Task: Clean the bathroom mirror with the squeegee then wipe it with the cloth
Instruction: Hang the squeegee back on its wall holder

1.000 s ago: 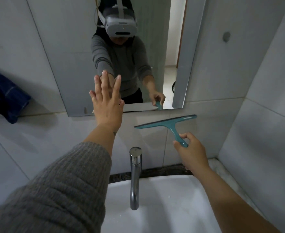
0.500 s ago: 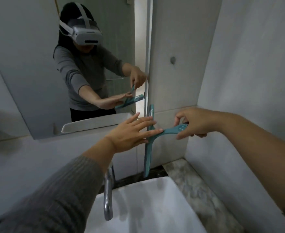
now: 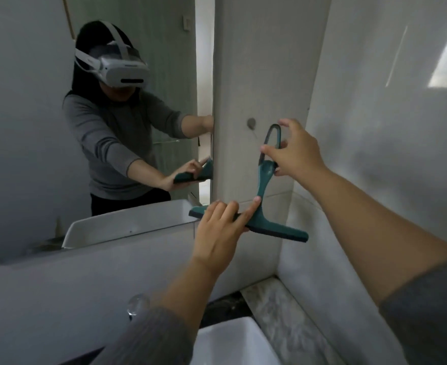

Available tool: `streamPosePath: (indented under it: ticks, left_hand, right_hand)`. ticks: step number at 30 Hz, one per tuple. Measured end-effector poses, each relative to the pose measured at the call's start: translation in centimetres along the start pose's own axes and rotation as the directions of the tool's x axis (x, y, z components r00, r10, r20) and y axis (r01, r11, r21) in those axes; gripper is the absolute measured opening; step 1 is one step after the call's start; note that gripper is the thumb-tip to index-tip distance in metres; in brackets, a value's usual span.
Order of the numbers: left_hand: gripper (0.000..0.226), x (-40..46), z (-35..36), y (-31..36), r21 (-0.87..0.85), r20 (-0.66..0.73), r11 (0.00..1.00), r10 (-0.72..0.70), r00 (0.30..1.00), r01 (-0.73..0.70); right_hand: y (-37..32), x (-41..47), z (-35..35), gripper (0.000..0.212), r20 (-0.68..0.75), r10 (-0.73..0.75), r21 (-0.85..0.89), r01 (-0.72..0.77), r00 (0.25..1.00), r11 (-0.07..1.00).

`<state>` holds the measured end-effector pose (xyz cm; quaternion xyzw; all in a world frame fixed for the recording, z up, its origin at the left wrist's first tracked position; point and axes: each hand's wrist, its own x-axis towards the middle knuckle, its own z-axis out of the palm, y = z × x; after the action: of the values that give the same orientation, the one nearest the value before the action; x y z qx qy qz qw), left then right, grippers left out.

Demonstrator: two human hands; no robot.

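Squeegee (image 3: 263, 196) held off the mirror (image 3: 59, 127), over wall tile right of it | handle upright, blade low and slanting | right hand (image 3: 293, 151) pinches the loop near the wall hook (image 3: 251, 123) | left hand (image 3: 218, 227) steadies the blade, nearer the glass
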<state>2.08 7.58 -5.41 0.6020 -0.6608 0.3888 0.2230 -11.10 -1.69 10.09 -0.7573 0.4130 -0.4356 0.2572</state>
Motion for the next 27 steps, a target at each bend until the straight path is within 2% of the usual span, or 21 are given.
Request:
streamPosePath:
  ticks: [1,3,8,12,15,18,22,25,27]
  left_hand:
    - [0.068,0.4,0.4,0.6,-0.009,0.002,0.998,-0.054,0.999,0.054]
    - [0.070,1.3,1.3,1.6,-0.026,0.022,0.990,-0.137,0.990,0.138]
    - [0.081,2.8,4.0,2.5,-0.038,0.094,0.970,-0.234,0.968,0.239]
    - [0.087,3.0,5.9,2.8,-0.039,0.181,0.952,-0.292,0.939,0.303]
    - [0.083,3.3,6.6,2.6,-0.036,0.313,0.942,-0.307,0.899,0.334]
    - [0.078,3.6,6.1,2.3,-0.090,0.353,0.923,-0.321,0.879,0.373]
    - [0.065,2.9,3.9,1.1,-0.212,0.325,0.891,-0.322,0.889,0.401]
    - [0.052,1.7,1.2,-1.4,-0.165,0.341,0.900,-0.332,0.880,0.404]
    - [0.044,0.5,-1.4,-3.6,-0.105,0.388,0.881,-0.391,0.835,0.461]
  right_hand:
    - [0.2,0.6,1.1,0.057,-0.084,0.040,0.037,-0.037,0.996,0.999]
    - [0.8,1.7,2.9,0.048,-0.154,0.067,0.011,-0.066,0.986,0.998]
    - [1.9,3.9,5.0,0.048,-0.190,-0.013,-0.037,0.006,0.982,0.999]
    - [3.1,4.7,6.4,0.050,-0.188,-0.035,0.020,0.039,0.982,0.999]
    - [3.9,5.0,7.2,0.049,-0.179,-0.025,0.087,0.042,0.983,0.995]
    - [4.1,4.8,7.5,0.050,-0.173,-0.019,0.110,0.038,0.985,0.993]
    - [3.7,2.9,7.7,0.073,-0.097,0.024,-0.065,-0.031,0.995,0.997]
    - [2.5,0.3,8.4,0.066,-0.003,0.098,-0.229,-0.096,0.995,0.969]
    - [0.9,-1.9,9.1,0.061,0.074,0.106,-0.317,-0.078,0.992,0.945]
